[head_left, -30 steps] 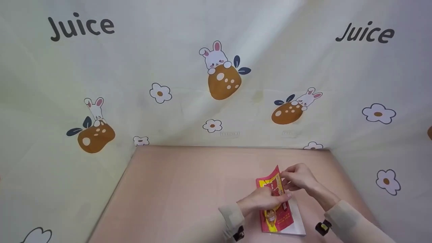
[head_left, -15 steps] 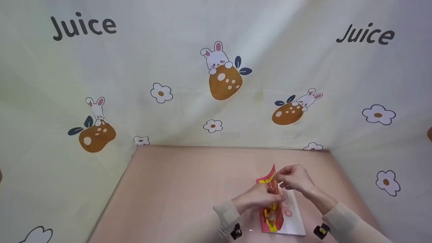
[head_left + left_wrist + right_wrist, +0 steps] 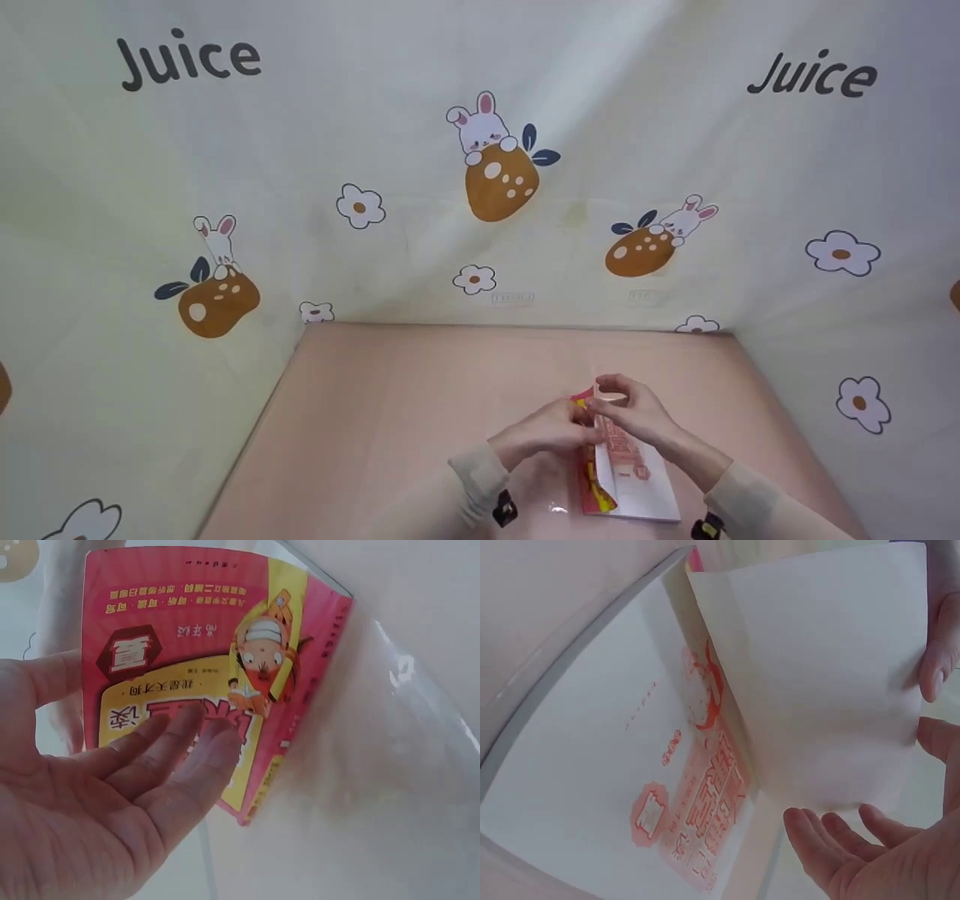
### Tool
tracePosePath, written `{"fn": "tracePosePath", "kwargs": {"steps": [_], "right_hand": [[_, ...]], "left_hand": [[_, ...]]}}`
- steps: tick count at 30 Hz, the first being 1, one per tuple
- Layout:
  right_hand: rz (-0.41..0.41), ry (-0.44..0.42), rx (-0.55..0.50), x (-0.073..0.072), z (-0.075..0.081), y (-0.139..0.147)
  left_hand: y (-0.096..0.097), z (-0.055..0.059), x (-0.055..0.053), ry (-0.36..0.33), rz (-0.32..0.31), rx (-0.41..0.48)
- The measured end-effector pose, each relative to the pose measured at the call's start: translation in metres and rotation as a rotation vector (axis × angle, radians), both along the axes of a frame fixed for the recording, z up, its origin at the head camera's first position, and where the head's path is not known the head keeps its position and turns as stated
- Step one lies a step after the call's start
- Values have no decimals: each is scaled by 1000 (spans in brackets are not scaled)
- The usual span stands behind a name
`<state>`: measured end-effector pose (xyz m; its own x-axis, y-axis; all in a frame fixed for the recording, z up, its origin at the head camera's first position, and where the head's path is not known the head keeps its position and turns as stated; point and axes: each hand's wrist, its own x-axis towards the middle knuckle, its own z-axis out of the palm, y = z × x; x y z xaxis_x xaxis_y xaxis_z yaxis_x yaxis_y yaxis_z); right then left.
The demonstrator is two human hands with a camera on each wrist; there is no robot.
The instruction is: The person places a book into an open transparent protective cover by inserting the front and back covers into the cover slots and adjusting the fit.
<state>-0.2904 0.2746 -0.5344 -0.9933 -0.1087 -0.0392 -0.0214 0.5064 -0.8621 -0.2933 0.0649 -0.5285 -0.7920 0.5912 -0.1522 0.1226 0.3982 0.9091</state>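
A thin paperback book lies on the right part of the table, its red and yellow front cover raised and turned towards the left. Below it shows a white first page with red print. My left hand holds the cover's free edge, its fingers on the printed face and its thumb at the inner white side. By the cover's top corner is my right hand. Its fingers are spread and loosely bent, with the fingertips close to or touching the cover's edge.
The pinkish table has a glossy covering that reflects light. Pale curtains printed with rabbits, flowers and the word Juice close off the back and both sides. A small black device sits on the left wrist.
The cover has swung up and over to the left, baring the page beneath. Both hands have moved left with it. The right hand's fingers have spread from their pinch at the corner.
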Motion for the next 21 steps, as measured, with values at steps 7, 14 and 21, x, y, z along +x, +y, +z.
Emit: {"fn": "tracePosePath", "kwargs": {"steps": [7, 14, 21], "right_hand": [[-26, -26, -8, 4, -12, -12], [-32, 1, -25, 3, -21, -23], [-40, 66, 41, 6, -32, -29]], "left_hand": [[-14, -10, -2, -10, -25, 74], [-25, -21, -6, 141, -9, 25], [-36, -37, -5, 493, 157, -296]]}}
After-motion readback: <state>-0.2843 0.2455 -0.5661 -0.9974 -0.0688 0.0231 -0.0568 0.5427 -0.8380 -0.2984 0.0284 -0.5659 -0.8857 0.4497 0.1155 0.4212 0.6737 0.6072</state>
